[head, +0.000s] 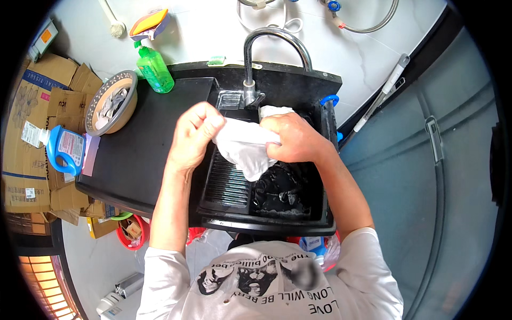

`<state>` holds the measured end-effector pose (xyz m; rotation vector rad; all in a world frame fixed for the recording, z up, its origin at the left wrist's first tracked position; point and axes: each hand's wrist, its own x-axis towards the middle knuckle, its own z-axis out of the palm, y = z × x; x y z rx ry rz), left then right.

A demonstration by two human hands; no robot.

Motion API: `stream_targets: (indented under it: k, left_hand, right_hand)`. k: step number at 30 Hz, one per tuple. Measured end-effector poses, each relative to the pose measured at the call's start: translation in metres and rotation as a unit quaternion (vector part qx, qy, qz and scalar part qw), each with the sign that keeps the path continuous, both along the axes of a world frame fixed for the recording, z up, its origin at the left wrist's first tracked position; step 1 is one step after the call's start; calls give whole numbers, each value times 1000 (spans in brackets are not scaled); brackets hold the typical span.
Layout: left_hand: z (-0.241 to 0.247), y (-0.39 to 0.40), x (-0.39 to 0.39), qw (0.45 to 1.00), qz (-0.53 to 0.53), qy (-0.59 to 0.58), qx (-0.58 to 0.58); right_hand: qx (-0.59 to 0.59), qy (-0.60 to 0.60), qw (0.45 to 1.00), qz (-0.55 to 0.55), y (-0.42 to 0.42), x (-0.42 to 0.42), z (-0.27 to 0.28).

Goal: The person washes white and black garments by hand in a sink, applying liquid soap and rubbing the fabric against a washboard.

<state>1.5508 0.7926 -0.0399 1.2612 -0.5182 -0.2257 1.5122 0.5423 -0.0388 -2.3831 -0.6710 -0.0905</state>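
Note:
A wet white cloth [248,146] is stretched between my two hands above the black laundry sink [226,219]. My left hand [196,134] pinches its left end between thumb and fingers. On the right side, my right hand [296,136] grips the cloth in a fist. The ribbed washboard [228,180] lies below the cloth's hanging part. Dark wet fabric [284,190] with some suds fills the basin to the right. Another white cloth [276,111] shows behind my right hand, partly hidden by it.
A chrome faucet [249,68] arches behind the sink. On the left counter [160,140] stand a green pump bottle [156,72], a basin of clothes [130,114] and a blue detergent jug [68,150]. A green-bristled brush [234,63] lies on the back ledge. Cardboard boxes [30,132] are stacked left.

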Motion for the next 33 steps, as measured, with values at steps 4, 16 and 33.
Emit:
stream_targets:
  k: [4, 16, 33]
  left_hand:
    - [2, -8, 2, 996, -12, -81, 39]
    - [-110, 20, -9, 949, -155, 175, 210]
    - [-93, 14, -53, 872, 9, -294, 392]
  right_hand:
    - [33, 64, 994, -86, -10, -2, -46]
    - [394, 311, 859, 97, -44, 0, -107]
    - [144, -45, 964, -219, -34, -51, -137]
